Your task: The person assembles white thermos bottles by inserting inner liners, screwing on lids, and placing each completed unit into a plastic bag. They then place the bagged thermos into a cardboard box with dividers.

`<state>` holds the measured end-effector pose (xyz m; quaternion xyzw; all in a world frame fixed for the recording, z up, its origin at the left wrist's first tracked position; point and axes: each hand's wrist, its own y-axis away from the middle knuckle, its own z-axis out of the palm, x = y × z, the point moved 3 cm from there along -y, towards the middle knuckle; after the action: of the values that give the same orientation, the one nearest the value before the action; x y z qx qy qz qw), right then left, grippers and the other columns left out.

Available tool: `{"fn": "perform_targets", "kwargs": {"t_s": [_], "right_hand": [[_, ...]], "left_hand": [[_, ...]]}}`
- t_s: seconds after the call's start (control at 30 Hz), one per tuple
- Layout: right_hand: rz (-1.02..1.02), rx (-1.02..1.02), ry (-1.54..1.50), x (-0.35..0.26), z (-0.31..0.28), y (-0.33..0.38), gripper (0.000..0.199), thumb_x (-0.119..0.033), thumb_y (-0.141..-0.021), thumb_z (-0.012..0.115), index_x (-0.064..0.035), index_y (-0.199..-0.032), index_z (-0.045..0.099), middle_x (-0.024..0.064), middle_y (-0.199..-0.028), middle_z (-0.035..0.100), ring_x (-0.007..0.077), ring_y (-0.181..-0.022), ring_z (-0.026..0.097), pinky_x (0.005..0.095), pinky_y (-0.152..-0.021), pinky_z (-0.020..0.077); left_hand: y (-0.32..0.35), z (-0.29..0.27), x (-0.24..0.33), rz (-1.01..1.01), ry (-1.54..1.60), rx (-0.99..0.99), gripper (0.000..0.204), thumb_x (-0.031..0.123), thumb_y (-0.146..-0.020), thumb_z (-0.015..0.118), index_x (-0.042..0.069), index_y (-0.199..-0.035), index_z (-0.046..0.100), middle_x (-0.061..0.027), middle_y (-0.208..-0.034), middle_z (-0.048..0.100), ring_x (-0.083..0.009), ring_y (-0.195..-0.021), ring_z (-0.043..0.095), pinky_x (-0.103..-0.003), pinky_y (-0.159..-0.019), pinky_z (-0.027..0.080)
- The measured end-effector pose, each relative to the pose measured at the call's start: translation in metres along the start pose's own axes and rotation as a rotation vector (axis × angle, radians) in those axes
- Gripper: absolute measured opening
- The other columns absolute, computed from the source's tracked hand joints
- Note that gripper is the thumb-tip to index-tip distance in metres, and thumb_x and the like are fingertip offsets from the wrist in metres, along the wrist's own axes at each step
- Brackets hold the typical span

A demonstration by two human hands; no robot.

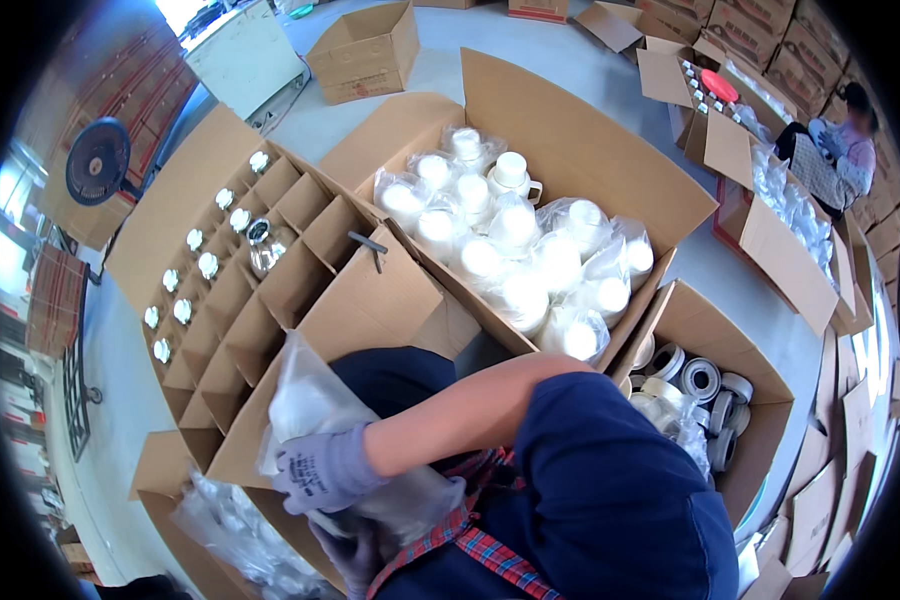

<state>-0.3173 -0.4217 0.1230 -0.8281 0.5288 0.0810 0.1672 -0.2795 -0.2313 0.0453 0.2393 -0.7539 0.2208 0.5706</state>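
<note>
Right hand (320, 470) grips the plastic bag (310, 410) at seven o'clock; left hand (355, 555) curls beneath, grip unclear. The slick film could slip, dropping the bag onto the divided box (260, 250) at ten o'clock

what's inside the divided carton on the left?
The divided carton has shiny capped bottles standing in its left rows of cells, plus one near the middle. The other visible cells look empty. The nearest cells are covered by the plastic bag in the gloved right hand.
</note>
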Motion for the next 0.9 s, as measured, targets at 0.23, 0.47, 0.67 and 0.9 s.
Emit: {"fn": "perform_targets", "kwargs": {"t_s": [0.23,0.47,0.67,0.9], "right_hand": [[0.519,0.602,0.031,0.059,-0.057,0.277,0.04,-0.011,-0.077,0.067,-0.0124,-0.117,0.068,0.0109,-0.103,0.068,0.0301,-0.096,0.064,0.0411,-0.088,0.0518],[1.407,0.602,0.821,0.137,-0.108,0.45,0.026,-0.009,-0.08,0.064,-0.0088,-0.105,0.072,0.0126,-0.098,0.07,0.0304,-0.091,0.067,0.039,-0.08,0.0524],[1.603,-0.289,0.577,0.304,-0.013,0.487,0.02,-0.017,-0.09,0.057,-0.0157,-0.1,0.074,0.0062,-0.098,0.073,0.0246,-0.099,0.068,0.0424,-0.081,0.0498],[1.43,-0.525,0.284,0.41,0.126,0.539,0.034,-0.032,-0.096,0.05,-0.0132,-0.114,0.071,0.012,-0.126,0.065,0.0275,-0.118,0.06,0.0418,-0.1,0.0439]], "left_hand": [[-0.055,0.058,0.035,0.384,-0.425,-0.367,0.055,0.014,-0.079,0.069,-0.005,-0.128,0.055,-0.0279,-0.129,0.057,-0.0431,-0.118,0.058,-0.047,-0.101,0.045],[-0.14,0.158,0.045,0.636,-0.431,-0.604,0.041,0.009,-0.075,0.072,0.002,-0.114,0.063,-0.0198,-0.111,0.064,-0.0371,-0.105,0.063,-0.049,-0.101,0.045],[-0.179,0.222,0.021,0.778,-0.505,-0.61,0.028,0.009,-0.073,0.07,0.008,-0.1,0.067,-0.0092,-0.101,0.068,-0.0278,-0.093,0.066,-0.047,-0.09,0.05],[-0.196,0.232,0.026,0.751,-0.427,-0.609,0.026,0.012,-0.074,0.072,0.008,-0.099,0.067,-0.0089,-0.097,0.07,-0.0261,-0.087,0.069,-0.044,-0.084,0.055]]}}
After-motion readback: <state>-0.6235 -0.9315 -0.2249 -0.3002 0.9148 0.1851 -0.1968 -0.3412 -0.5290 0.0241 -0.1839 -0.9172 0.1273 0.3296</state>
